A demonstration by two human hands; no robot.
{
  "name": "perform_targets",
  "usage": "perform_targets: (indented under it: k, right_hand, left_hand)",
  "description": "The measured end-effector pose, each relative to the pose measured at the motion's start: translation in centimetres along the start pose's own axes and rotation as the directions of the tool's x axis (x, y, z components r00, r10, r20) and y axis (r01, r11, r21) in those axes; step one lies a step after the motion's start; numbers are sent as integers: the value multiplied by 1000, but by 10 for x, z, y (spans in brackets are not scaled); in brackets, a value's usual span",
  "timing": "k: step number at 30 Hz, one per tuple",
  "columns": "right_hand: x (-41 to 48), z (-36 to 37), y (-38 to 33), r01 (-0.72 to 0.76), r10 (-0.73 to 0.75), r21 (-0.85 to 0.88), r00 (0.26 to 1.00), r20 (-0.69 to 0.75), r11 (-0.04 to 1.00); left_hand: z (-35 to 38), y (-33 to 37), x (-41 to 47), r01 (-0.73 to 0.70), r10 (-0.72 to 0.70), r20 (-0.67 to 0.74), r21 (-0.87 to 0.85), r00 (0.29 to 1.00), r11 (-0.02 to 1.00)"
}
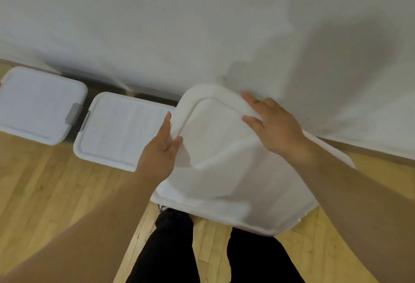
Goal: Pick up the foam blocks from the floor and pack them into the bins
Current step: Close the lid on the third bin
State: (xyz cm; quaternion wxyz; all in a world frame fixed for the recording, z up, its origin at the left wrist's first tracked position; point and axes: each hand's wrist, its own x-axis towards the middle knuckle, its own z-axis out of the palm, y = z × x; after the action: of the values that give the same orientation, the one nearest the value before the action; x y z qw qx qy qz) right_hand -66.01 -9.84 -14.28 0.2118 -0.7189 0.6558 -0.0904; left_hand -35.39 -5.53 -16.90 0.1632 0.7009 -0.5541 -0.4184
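Two bins (121, 130) look shut. The left hand (161, 150) and right hand (276, 123) grip a third lid (224, 163). Packing seems nearly done.

Left bin (38, 105): white, lid shut, grey latch on its right side, on the floor.
Middle bin (121, 130): white, lidded, just beside it.
Big lid (224, 170): white, tilted, far edge gripped by left hand (161, 148) and right hand (271, 123).
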Motion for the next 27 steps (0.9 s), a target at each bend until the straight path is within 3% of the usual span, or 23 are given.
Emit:
perform_targets:
  k: [4,8,12,15,18,21,24,27]
  right_hand:
    - [52,69,49,6,4,-81,992,128,997]
    - [89,176,91,-24,77,-184,955,287,983]
    - [123,276,105,-73,144,-204,921,361,976]
    - [145,319,128,-22,133,-260,899,416,965]
    - [157,349,152,-11,159,-344,900,405,939]
    - [153,369,155,-110,270,-475,921,282,873]
    - [124,379,131,-308,463,-445,835,297,841]
    - [68,400,100,-356,497,-364,742,449,860]
  left_hand:
    - [51,-39,58,96,-98,93,20,991,995]
    - [103,-113,129,167,-210,286,168,935,972]
    - [151,-203,181,195,-274,259,292,926,936]
    - [195,-242,200,218,-302,239,320,923,922]
    - [227,-266,211,202,-316,274,373,909,905]
    - [244,-282,220,234,-346,280,365,895,901]
    - [249,-288,222,292,-378,272,307,885,906]
    - [248,-288,222,283,-372,278,314,885,907]
